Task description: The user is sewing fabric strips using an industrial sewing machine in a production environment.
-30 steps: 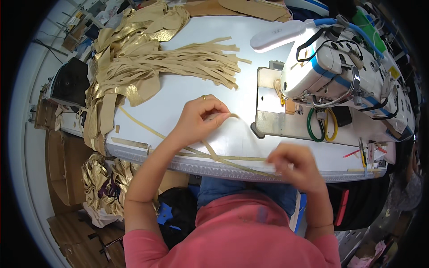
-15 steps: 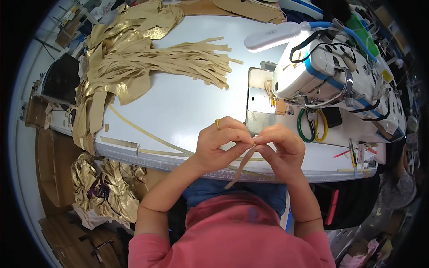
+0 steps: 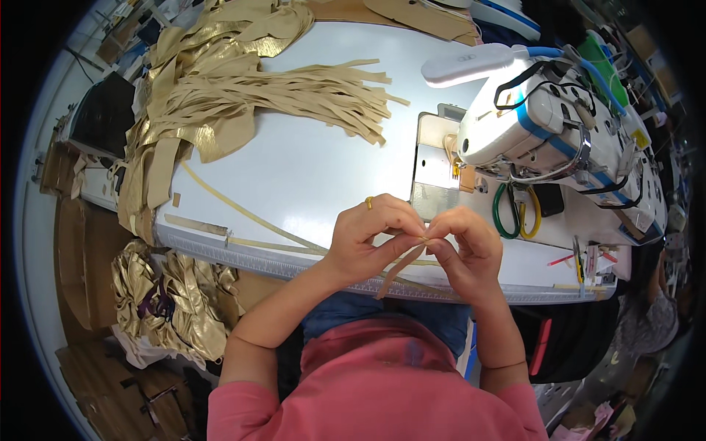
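From where I stand, the left hand (image 3: 360,239) and right hand (image 3: 471,246) cover the pinched end of the tan strip (image 3: 399,272). The left hand also hides part of the narrow yellowish band (image 3: 220,196). The pink shirt (image 3: 397,400) runs out of view below.

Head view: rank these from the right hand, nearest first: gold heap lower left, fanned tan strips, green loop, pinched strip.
From the right hand:
1. Pinched strip: at its fingertips.
2. Green loop: just beyond, to the right.
3. Fanned tan strips: upper left.
4. Gold heap: lower left.
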Tool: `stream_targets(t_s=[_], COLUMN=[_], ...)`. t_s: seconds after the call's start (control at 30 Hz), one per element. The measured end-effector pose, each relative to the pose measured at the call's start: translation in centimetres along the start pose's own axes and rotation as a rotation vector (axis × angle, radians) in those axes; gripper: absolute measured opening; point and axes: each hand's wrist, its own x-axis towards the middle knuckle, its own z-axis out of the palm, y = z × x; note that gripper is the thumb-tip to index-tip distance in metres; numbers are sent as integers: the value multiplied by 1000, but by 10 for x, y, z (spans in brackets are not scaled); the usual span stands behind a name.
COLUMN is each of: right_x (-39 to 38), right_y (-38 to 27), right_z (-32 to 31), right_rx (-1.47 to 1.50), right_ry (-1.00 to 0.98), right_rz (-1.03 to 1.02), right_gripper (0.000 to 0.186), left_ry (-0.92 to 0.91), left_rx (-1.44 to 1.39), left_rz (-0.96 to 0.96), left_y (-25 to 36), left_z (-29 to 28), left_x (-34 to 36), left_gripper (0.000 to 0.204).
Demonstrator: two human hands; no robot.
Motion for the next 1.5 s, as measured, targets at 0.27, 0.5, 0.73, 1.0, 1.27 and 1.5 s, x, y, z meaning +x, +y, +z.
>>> stream_targets(t_s=[0.27, 0.5, 0.73, 1.0, 1.27, 1.5], right_x=[-3, -8, -11, -21, -23, -14], right_y=[5, 7, 14, 33, 51, 58], right_z=[1, 4, 6, -1, -49, -58], right_rx=[65, 134, 123, -75, -883, -1034], right_ry=[59, 125, 183, 317, 178, -31], right_rz=[71, 133, 107, 217, -94, -202], right_gripper=[11, 12, 10, 7, 16, 33], left_ry=[-41, -6, 42, -139, -766, -813], left_rx=[188, 33, 33, 204, 523, 593], left_rz=[-67, -276, -395, -362, -718, -963], left_y=[1, 5, 6, -9, -49, -46], left_z=[1, 17, 22, 15, 21, 35], left_x=[-1, -10, -9, 21, 110, 132], left_gripper=[10, 12, 10, 7, 13, 11])
